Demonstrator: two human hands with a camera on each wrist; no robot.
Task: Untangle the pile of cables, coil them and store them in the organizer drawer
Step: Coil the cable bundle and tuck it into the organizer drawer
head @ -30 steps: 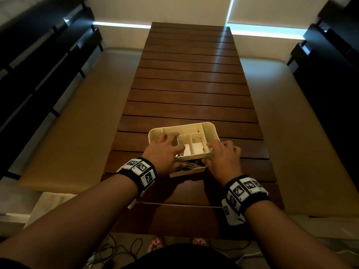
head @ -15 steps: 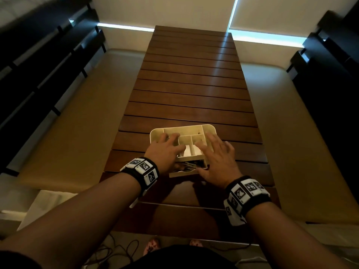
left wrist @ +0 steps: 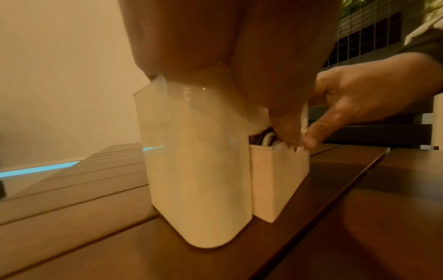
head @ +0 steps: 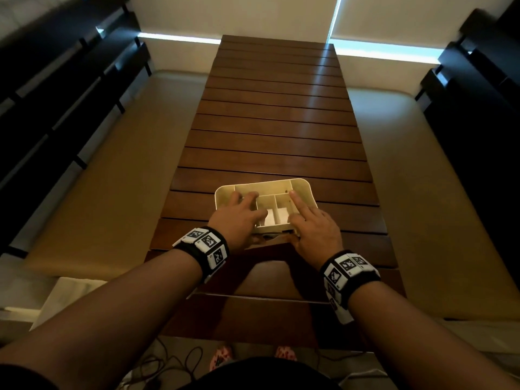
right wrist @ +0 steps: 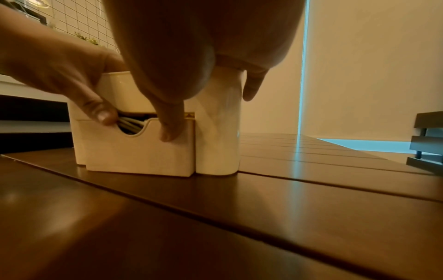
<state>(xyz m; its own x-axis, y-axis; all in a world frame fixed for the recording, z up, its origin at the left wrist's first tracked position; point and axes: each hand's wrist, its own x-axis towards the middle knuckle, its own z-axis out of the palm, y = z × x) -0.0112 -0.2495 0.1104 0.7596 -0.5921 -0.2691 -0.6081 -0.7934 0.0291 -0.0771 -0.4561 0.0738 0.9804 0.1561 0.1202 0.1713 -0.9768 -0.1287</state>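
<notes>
A cream organizer point(head: 304, 187) with open top compartments stands on the near part of the wooden slat table point(head: 275, 122). Its drawer point(right wrist: 139, 149) sticks out a little toward me, and coiled light cables point(right wrist: 130, 125) show through the notch in its front. My left hand point(head: 239, 218) lies over the organizer's left top with fingers curled into a compartment. Its thumb point(right wrist: 100, 113) presses on the cables at the drawer's rim. My right hand point(head: 312, 229) rests over the right side, index finger straight along the top. The right thumb point(right wrist: 170, 130) pushes on the drawer front.
Tan bench cushions point(head: 98, 178) run along both sides of the table, with dark slatted backrests behind them. Loose dark cables point(head: 174, 361) lie on the floor near my feet. The table's near edge is just below my wrists.
The drawer has slid further into the organizer. My right hand went from curled at the drawer front to laid over the top with its index finger straight. The left hand stayed put.
</notes>
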